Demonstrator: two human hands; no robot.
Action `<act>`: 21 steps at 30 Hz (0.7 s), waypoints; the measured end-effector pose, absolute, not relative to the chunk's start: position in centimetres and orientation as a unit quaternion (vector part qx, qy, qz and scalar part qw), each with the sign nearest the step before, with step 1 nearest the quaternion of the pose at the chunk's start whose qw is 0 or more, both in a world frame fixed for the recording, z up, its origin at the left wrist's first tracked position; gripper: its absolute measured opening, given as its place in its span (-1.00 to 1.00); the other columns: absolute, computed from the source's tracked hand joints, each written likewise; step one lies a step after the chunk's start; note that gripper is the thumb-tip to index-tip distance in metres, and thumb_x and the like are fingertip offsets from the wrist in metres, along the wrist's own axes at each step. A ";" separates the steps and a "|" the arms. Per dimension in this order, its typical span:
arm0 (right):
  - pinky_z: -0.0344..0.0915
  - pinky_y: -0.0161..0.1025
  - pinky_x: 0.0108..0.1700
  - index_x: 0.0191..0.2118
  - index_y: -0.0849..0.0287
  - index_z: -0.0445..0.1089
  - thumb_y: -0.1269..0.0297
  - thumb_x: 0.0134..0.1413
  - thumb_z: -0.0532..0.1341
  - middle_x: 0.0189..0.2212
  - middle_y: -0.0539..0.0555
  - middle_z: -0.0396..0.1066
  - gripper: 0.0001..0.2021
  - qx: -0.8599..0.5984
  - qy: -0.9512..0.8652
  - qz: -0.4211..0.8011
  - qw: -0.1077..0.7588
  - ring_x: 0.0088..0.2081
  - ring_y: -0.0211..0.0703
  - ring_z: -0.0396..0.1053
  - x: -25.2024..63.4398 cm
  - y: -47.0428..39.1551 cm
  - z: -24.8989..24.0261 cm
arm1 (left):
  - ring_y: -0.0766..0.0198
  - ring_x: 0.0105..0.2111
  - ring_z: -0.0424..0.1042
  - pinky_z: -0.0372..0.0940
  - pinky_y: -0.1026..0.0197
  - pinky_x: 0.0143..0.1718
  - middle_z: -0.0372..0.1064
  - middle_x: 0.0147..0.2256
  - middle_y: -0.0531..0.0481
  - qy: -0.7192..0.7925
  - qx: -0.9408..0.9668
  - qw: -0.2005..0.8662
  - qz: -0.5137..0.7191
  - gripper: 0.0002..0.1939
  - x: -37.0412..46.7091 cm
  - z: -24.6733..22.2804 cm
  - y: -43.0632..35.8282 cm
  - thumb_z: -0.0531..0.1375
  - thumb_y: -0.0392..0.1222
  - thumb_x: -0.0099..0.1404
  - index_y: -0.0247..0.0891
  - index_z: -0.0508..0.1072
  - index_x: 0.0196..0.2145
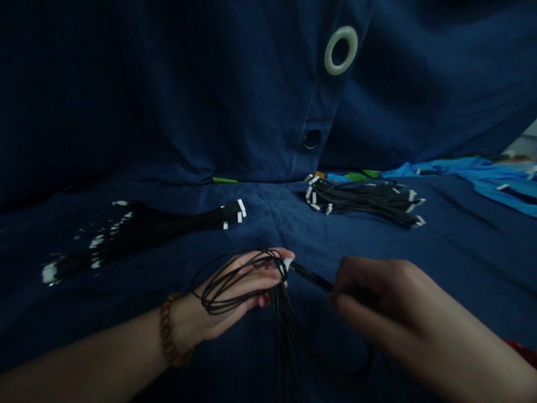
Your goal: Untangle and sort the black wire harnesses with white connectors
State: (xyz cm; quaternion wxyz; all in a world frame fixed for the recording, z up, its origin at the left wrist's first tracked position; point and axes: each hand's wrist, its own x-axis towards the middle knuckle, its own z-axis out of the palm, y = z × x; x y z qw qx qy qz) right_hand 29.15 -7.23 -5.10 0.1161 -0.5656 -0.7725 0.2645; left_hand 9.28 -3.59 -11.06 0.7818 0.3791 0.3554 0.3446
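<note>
While both hands are working, black wires (279, 319): looping over L hand (235, 291), trailing below & left of the white grommet (329, 53); prob. light, thin, flexible, springy in the loops, maybe slippery & tangle-prone.
L grip: thumb & fingers are closing on the wires by the white connector (288, 262), well below grommet.
R grip: R hand (390, 305) is clamping the wire run, below & right of grommet; exact fingertip contact is hiding in shadow.
Best hold: likely the gathered run beside the connector, w/o yanking single strands; plastic end is looking stiffer, crimps poss. fragile.
Wire bundles: one (168, 223) is lying lower left of grommet, other (361, 202) below it.
Labels/brands: none showing legibly; connector markings, if any, are blurring out.
</note>
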 end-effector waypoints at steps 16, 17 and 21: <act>0.09 -0.38 -0.57 -0.49 0.18 0.34 0.25 0.04 0.07 -0.66 -0.01 0.29 -0.81 -0.561 -0.787 0.177 0.183 -0.60 -0.28 0.25 28.4 -7.1 -6.9 | 0.50 -0.57 0.12 0.03 0.45 -0.59 0.25 -0.48 0.11 0.382 0.454 0.742 0.312 -0.71 9.9 -10.8 -3.4 0.24 -0.25 0.04 -0.14 0.46 -0.21; 0.09 -0.38 -0.57 -0.48 0.18 0.34 0.26 0.05 0.06 -0.65 -0.01 0.31 -0.81 -0.556 -0.791 0.181 0.181 -0.60 -0.28 0.25 28.3 -7.0 -6.9 | 0.51 -0.58 0.11 0.02 0.46 -0.59 0.23 -0.48 0.11 0.383 0.459 0.740 0.308 -0.71 9.9 -10.9 -3.4 0.23 -0.25 0.05 -0.14 0.46 -0.21; 0.08 -0.38 -0.55 -0.44 0.16 0.30 0.32 0.11 0.01 -0.56 -0.02 0.34 -0.82 -0.534 -0.804 0.211 0.156 -0.57 -0.31 0.25 28.0 -6.8 -7.3 | 0.50 -0.58 0.11 0.03 0.44 -0.58 0.23 -0.48 0.11 0.396 0.484 0.723 0.294 -0.70 10.0 -11.0 -3.4 0.20 -0.26 0.08 -0.16 0.44 -0.18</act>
